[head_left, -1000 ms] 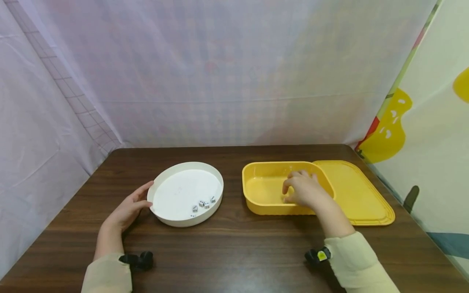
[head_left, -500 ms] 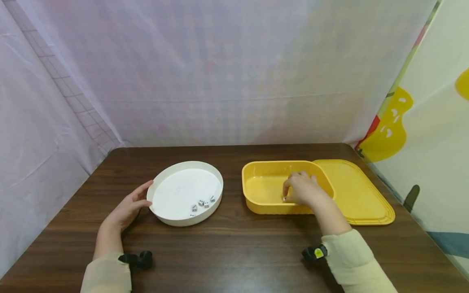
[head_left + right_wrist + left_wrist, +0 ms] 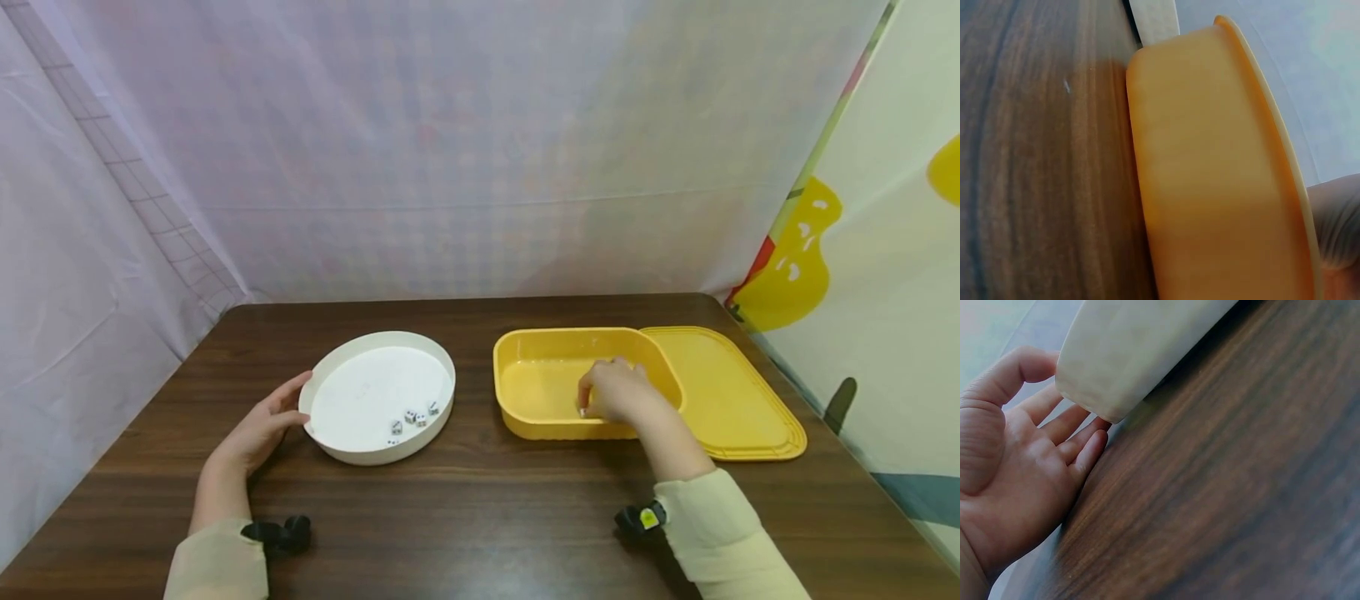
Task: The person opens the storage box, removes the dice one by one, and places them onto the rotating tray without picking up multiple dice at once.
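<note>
In the head view my left hand [image 3: 255, 427] rests against the outer wall of a round white tray [image 3: 330, 446], thumb and index finger spread along its rim. The left wrist view shows that thumb at the edge of the tray [image 3: 1116, 359] and the other fingers lying along it, low by the tabletop. Several white dice [image 3: 410, 417] sit together at the tray's near right. My right hand [image 3: 618, 392] reaches down into a yellow box [image 3: 525, 423] and pinches a small white die [image 3: 582, 412] between thumb and fingers, mostly hidden by them.
A flat yellow lid [image 3: 742, 400] lies against the right side of the box. Everything stands on a dark wooden table [image 3: 465, 517], with hanging cloth [image 3: 480, 167] behind it. Each wrist wears a small black camera.
My right fingers have closed together low in the yellow box, and a small white die now shows at their tips. The left hand and the tray stay put.
</note>
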A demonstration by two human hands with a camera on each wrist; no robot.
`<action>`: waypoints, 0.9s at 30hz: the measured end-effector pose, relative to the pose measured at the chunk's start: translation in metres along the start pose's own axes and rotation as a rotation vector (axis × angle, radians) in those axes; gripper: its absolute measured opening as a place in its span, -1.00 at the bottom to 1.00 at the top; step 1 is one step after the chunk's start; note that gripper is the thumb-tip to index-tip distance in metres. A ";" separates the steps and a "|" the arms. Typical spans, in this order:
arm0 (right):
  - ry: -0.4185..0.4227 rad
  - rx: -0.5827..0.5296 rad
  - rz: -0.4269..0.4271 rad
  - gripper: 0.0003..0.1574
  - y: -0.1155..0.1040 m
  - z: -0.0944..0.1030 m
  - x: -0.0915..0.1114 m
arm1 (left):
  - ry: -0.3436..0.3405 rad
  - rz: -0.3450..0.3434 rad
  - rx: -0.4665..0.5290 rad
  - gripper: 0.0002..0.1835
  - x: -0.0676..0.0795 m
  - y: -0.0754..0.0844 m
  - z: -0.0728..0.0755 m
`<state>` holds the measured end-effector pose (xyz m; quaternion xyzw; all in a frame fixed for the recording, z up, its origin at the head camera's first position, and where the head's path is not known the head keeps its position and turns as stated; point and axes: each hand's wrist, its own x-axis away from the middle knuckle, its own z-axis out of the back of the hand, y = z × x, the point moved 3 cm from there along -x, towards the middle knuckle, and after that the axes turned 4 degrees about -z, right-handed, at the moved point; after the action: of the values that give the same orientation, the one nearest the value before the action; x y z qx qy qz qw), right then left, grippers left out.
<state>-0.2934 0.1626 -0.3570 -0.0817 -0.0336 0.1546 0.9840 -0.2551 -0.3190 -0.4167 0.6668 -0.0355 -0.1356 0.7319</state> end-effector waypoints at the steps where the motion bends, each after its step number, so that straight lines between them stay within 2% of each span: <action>1: -0.008 0.005 -0.002 -0.85 0.000 0.000 0.000 | 0.001 0.000 0.000 -0.22 0.000 0.000 0.000; 9: -0.017 0.031 -0.005 -0.88 0.001 -0.003 -0.001 | 0.001 0.002 -0.008 -0.22 -0.001 -0.002 0.001; 20: 0.046 0.011 0.016 -0.87 -0.002 0.003 0.002 | -0.002 -0.001 -0.001 -0.22 0.000 0.002 0.000; 27: 0.093 0.023 0.025 -0.86 -0.003 0.005 0.002 | 0.002 0.010 -0.003 -0.21 -0.001 -0.002 0.001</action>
<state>-0.2905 0.1610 -0.3518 -0.0779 0.0149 0.1635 0.9834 -0.2570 -0.3200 -0.4181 0.6657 -0.0377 -0.1315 0.7336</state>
